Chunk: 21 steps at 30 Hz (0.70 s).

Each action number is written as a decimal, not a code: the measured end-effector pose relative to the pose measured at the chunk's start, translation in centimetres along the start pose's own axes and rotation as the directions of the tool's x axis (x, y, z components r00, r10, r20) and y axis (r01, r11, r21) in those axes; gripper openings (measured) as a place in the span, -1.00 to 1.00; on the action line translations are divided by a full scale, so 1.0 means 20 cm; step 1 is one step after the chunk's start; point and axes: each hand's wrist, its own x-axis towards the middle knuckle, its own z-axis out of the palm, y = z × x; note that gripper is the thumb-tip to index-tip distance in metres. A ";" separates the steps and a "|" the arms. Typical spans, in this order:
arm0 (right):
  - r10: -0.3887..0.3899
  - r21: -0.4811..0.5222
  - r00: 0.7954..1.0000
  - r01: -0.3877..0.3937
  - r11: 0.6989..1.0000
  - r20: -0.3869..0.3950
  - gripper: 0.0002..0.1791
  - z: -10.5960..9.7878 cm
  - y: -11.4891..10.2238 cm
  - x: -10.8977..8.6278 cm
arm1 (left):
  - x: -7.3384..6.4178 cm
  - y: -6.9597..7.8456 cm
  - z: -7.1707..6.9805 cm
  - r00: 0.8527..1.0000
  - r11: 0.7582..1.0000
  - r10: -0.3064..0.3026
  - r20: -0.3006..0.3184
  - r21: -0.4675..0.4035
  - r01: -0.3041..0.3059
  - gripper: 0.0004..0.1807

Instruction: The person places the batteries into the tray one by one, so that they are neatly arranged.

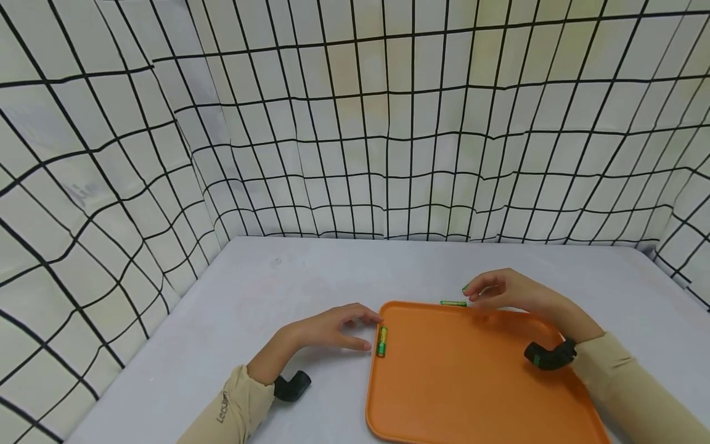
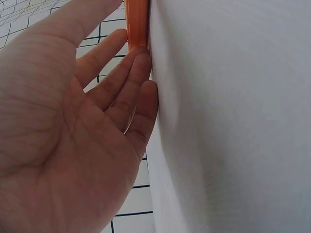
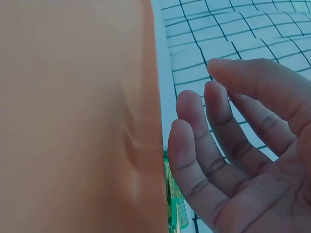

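An orange tray [image 1: 471, 376] lies on the table. At its left rim, the fingertips of my left hand [image 1: 335, 327] touch the edge, the fingers loosely extended; the left wrist view shows an empty palm. A green-and-yellow battery [image 1: 381, 342] lies inside the tray along that rim. My right hand [image 1: 513, 293] hovers over the far rim with relaxed, bent fingers, and the right wrist view shows nothing between them. Just behind the far rim lies another battery [image 1: 453, 303]. A small green end [image 1: 465, 288] shows by the right fingertips, the rest hidden behind them.
The white table [image 1: 288, 271] reaches to a white wall behind black netting [image 1: 388, 135], which also runs along both sides. A black wrist device [image 1: 293, 386] sits on the left wrist and another black device [image 1: 549, 356] on the right.
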 end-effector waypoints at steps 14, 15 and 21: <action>0.056 -0.044 0.998 -0.056 0.997 -0.007 -0.59 -0.13 0.04 -0.05 | 0.00 -0.01 0.00 1.000 1.000 0.008 -0.001 0.014 -0.008 -0.46; 0.058 -0.041 0.998 -0.058 0.997 -0.002 -0.59 -0.13 0.04 -0.06 | 0.00 -0.01 0.00 1.000 1.000 0.009 -0.001 0.015 -0.009 -0.46; 0.032 -0.029 0.998 -0.030 0.999 0.060 -0.59 -0.17 0.05 -0.07 | 0.00 0.00 0.00 1.000 1.000 0.016 -0.001 0.017 -0.015 -0.46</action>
